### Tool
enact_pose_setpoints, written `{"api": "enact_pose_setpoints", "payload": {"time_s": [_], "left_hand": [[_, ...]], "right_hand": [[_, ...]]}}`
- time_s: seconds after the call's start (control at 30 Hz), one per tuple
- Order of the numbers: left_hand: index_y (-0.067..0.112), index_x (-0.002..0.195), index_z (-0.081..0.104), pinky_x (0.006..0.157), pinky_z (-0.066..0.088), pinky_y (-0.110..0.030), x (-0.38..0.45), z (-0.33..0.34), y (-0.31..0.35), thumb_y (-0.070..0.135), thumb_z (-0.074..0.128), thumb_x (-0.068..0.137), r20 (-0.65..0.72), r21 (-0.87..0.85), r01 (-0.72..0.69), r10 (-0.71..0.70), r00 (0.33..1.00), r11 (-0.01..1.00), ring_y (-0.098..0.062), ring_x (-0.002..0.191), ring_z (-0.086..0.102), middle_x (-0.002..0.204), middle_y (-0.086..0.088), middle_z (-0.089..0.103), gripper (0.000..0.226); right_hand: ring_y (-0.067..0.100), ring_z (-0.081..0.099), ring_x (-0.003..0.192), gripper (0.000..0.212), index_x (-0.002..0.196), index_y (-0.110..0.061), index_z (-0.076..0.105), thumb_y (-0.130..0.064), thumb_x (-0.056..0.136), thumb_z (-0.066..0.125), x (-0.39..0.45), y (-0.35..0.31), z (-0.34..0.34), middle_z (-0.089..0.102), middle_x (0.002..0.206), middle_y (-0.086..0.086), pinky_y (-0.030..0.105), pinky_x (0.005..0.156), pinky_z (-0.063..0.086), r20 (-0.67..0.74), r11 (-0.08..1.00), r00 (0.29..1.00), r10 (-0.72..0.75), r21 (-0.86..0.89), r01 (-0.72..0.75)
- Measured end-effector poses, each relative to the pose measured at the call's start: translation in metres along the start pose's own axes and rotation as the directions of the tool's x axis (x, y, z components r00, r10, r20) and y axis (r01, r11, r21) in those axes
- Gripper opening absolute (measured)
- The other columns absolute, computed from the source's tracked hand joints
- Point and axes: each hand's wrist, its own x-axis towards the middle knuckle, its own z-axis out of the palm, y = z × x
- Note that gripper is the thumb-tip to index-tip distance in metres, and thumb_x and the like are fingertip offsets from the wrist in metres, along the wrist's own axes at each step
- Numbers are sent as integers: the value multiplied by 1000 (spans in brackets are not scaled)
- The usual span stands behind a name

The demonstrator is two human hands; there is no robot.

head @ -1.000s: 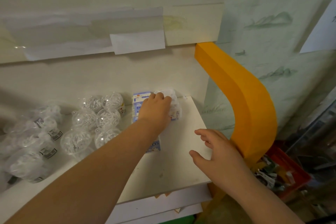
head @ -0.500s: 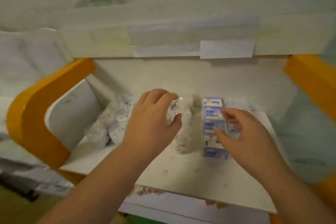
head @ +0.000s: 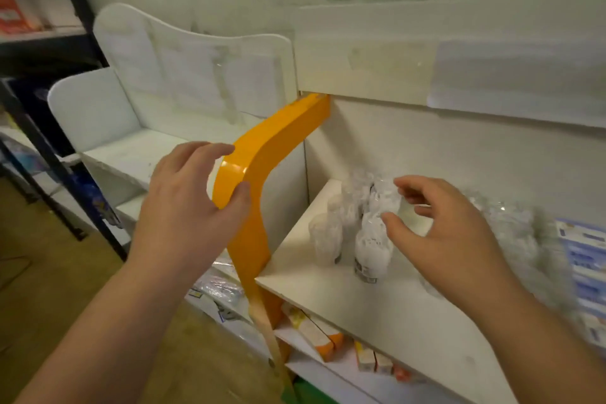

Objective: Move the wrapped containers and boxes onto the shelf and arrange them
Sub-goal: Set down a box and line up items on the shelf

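Note:
Several clear wrapped containers [head: 372, 239] stand in a cluster at the left end of the white shelf [head: 377, 308]. More wrapped containers [head: 511, 223] blur at the right, beside a row of blue and white boxes [head: 587, 272] at the frame's right edge. My right hand [head: 449, 239] hovers over the shelf with fingers spread, close to the cluster and holding nothing. My left hand [head: 190, 207] is open, its thumb and fingers around the edge of the orange side panel [head: 262, 174].
Below the shelf, a lower shelf holds orange and white boxes [head: 314, 331] and wrapped packs [head: 216, 289]. A second white shelf unit [head: 147, 147] stands to the left, next to a dark metal rack [head: 49, 154]. Wooden floor lies at lower left.
The view has swung left, onto the shelf's left end. My left hand left the containers and moved to the orange panel. My right hand moved from the boxes to the left cluster.

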Motion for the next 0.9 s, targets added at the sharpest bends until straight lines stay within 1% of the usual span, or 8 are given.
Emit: {"api": "enact_pose_setpoints", "payload": {"time_s": [0.1, 0.2, 0.33, 0.4, 0.57, 0.7, 0.8, 0.9], "left_hand": [[38, 135, 47, 97, 42, -39, 21, 0, -48, 46, 59, 89, 30, -37, 35, -34, 999, 999, -14, 126, 41, 137, 14, 44, 47], [37, 134, 47, 99, 44, -40, 50, 5, -92, 39, 57, 91, 59, -72, 37, -33, 998, 997, -14, 125, 41, 136, 15, 43, 45], [33, 135, 49, 100, 34, -30, 87, 19, -142, 33, 56, 91, 112, -83, 9, 0, 994, 997, -10, 129, 35, 138, 13, 43, 44], [31, 134, 50, 99, 31, -26, 98, 25, -160, 33, 56, 91, 152, -85, -9, 22, 988, 996, -8, 128, 34, 137, 14, 44, 44], [28, 132, 53, 97, 34, -27, 110, 33, -185, 32, 57, 90, 195, -116, -26, 48, 980, 993, -11, 126, 39, 134, 13, 47, 43], [29, 133, 52, 95, 33, -25, 105, 36, -195, 33, 58, 90, 205, -103, -35, 55, 977, 994, -10, 125, 39, 134, 13, 47, 44], [31, 134, 50, 94, 34, -26, 107, 40, -204, 35, 59, 89, 222, -110, -34, 58, 973, 993, -10, 125, 40, 134, 15, 46, 46], [33, 136, 47, 94, 35, -26, 116, 52, -219, 40, 60, 88, 273, -121, -42, 74, 959, 992, -10, 126, 40, 136, 15, 44, 50]], "right_hand": [[-1, 55, 105, 42, 123, -36, 57, -31, 83, 71, 19, -29, 37, 55, 113, -21, 22, 92, 47, -19, 1000, 1000, -24, -15, 24], [-1, 55, 104, 41, 122, -35, 57, -32, 83, 70, 41, -61, 72, 56, 112, -20, 18, 89, 45, -69, 999, 997, -42, -23, 41], [1, 56, 104, 40, 121, -36, 57, -32, 83, 70, 71, -99, 113, 56, 111, -18, 16, 88, 43, -146, 995, 984, -98, -44, 92], [1, 55, 104, 40, 122, -35, 57, -34, 83, 68, 85, -113, 130, 56, 110, -17, 13, 88, 42, -150, 995, 984, -99, -45, 94], [2, 56, 104, 42, 124, -29, 59, -32, 83, 68, 105, -133, 150, 57, 112, -11, 15, 92, 44, -178, 991, 977, -121, -79, 109], [4, 56, 106, 42, 124, -29, 59, -32, 83, 69, 113, -140, 156, 57, 114, -11, 22, 94, 47, -149, 990, 980, -133, -75, 123], [1, 54, 105, 43, 125, -32, 58, -35, 83, 67, 118, -149, 162, 56, 112, -14, 18, 94, 44, -126, 988, 984, -129, -97, 117], [-4, 51, 103, 42, 125, -33, 58, -35, 84, 68, 122, -159, 172, 56, 113, -14, 11, 92, 41, -109, 987, 988, -111, -131, 96]]}}
